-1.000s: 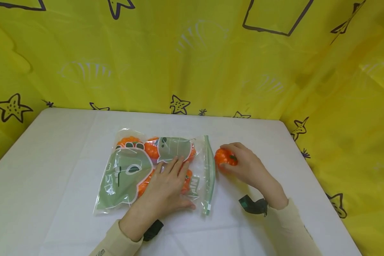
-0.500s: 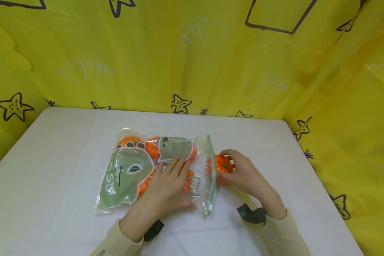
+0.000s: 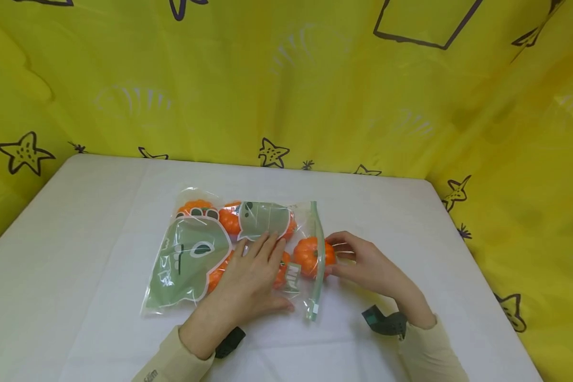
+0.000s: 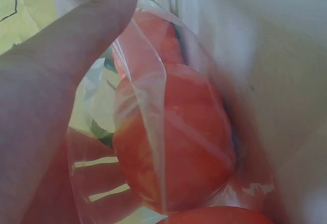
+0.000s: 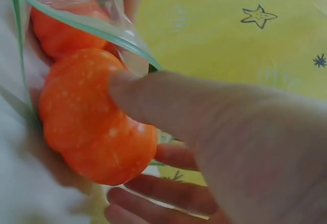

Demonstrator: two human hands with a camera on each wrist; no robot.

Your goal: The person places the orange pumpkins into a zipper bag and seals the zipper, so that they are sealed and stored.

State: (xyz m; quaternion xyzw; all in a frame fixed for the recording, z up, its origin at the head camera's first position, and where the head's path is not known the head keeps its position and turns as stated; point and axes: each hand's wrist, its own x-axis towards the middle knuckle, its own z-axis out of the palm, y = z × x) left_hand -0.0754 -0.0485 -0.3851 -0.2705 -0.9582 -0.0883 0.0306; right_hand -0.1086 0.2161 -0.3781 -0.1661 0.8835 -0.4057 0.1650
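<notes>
Pumpkin: the small orange pumpkin [image 3: 310,257] sits halfway through the mouth of the bag [image 3: 229,249], so the green zip strip [image 3: 319,254] crosses over it; your wrist view shows the strip arching above the pumpkin [image 5: 94,116].
Right hand: your right hand [image 3: 363,262] holds the pumpkin from the outer side, thumb on top and fingers under it; this grip is closed on the pumpkin, so it stays level at the opening.
Left hand: your left hand [image 3: 250,276] lies flat on the bag with straight fingers, a wide, pressing grip that pins the plastic to the bench [image 3: 76,239] so the bag does not slide.
Inside the bag: other orange pumpkins [image 3: 229,220] lie under the printed green figures, packed toward the closed end, which leaves room near the mouth.
Surroundings: a yellow star-printed cloth [image 3: 286,79] stands behind the bench.
</notes>
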